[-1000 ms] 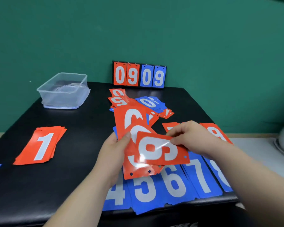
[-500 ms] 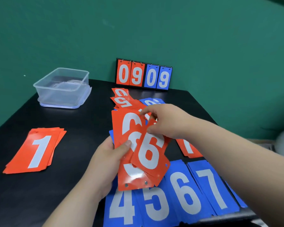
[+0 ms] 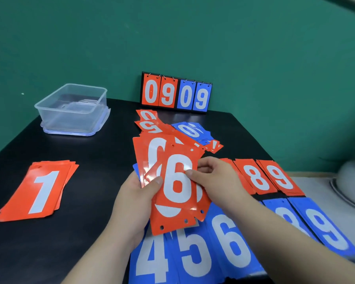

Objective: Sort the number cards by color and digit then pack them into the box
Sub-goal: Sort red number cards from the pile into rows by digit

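Red 6 card now upright (right hand pinching).

Orange cards, blue cards, white digits, black table.

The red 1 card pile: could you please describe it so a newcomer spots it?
Start at the black table. On its left, nearer than the clear plastic box, lies the red 1 card pile. It sits alone, with bare table all around.

One box, one scoreboard, one fan of orange cards, one left hand, one right hand.
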